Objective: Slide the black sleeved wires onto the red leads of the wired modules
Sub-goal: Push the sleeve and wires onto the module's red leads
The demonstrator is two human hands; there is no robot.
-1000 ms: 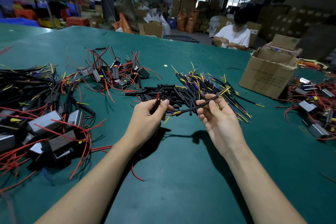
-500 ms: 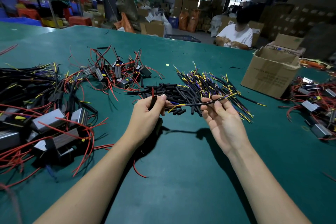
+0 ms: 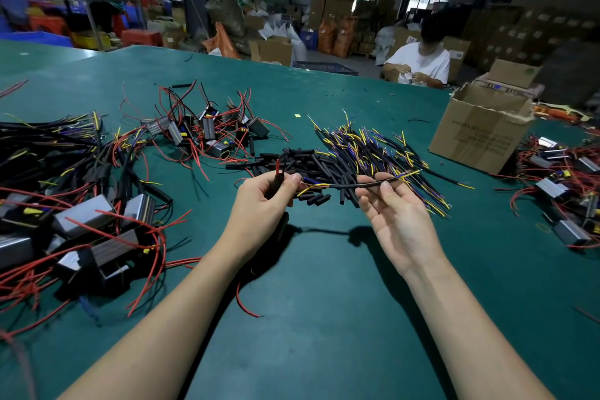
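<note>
Hands meet above the green tabletop, just in front of a heap of loose black sleeves. Left hand is curled round a black sleeve with a red lead poking up out of its top between thumb and forefinger; a module seems to hang below the palm, mostly hidden. Right hand is palm up, thumb and fingertips pinching a black sleeved wire near its far end. That wire runs level from the right hand toward the left, and its yellow and blue tips nearly touch the left thumb.

Behind the sleeve heap and to its right lies a fan of sleeved wires with yellow and blue ends. Left of the heap sits a cluster of modules with red leads, and further left a bigger pile of modules tangled in red and black wire. Right of the heap stands an open cardboard box, with more modules beyond it. At the tabletop's far edge, behind the box, sits a person in a white shirt
</note>
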